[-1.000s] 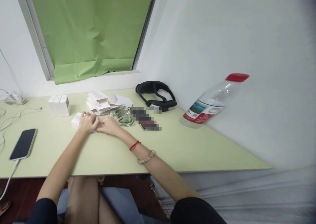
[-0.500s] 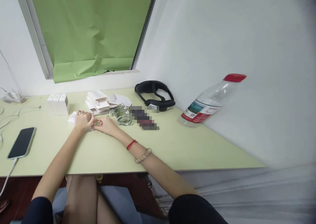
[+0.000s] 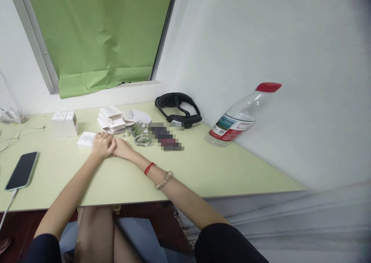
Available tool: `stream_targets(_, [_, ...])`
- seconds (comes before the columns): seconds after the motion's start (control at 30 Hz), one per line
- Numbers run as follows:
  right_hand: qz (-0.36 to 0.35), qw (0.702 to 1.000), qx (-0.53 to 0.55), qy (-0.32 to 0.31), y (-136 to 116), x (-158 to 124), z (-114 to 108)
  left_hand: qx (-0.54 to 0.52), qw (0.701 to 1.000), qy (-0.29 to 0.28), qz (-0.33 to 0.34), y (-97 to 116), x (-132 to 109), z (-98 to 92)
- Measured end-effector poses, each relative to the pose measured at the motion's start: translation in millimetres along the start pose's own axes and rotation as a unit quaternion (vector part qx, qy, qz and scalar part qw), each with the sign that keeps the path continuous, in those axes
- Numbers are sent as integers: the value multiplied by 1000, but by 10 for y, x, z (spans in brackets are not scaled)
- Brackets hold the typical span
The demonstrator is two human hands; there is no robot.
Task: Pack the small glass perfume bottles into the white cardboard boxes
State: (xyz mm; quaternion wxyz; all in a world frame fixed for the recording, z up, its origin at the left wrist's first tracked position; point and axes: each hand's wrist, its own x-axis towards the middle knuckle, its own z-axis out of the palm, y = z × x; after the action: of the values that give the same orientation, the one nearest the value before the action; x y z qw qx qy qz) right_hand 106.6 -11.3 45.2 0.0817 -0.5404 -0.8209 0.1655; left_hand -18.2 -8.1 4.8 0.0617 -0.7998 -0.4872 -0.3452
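My left hand (image 3: 102, 144) and my right hand (image 3: 122, 148) meet over the table, fingers curled and touching each other. Anything between them is hidden by the fingers. A white box (image 3: 85, 139) with small print lies just left of my left hand, which covers its right end. Behind the hands is a stack of white cardboard boxes (image 3: 111, 118), some with open ends. Clear, shiny glass-like pieces (image 3: 141, 134) are clustered to the right, beyond my right hand. A red string and a beaded bracelet circle my right wrist and forearm.
Three upright white boxes (image 3: 64, 124) stand at the back left. A plugged-in phone (image 3: 22, 171) lies at left, near cables. Toward the right are a blurred-out flat object (image 3: 166, 137), a black headset (image 3: 179, 110) and a red-capped plastic bottle (image 3: 232, 125) by the wall.
My left hand has shifted right, uncovering more of the white box. My right hand's fingers, earlier pinching at something beside the left hand, are now tucked against it. The view has shifted slightly.
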Motion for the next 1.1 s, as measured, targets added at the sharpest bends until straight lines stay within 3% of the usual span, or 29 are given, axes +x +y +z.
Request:
stream_targets(0.13, [-16,999,39,-18,-2,-26,-66,0,999,-18,-49,-131,16,-38])
stream_targets(0.33, [-29,999,38,-12,-6,-46,-104,27,997,-52,-40,-155,44,-59])
stream_targets(1.1, [-69,997,-8,-38,189,-49,-255,39,997,-62,5,-303,37,-79])
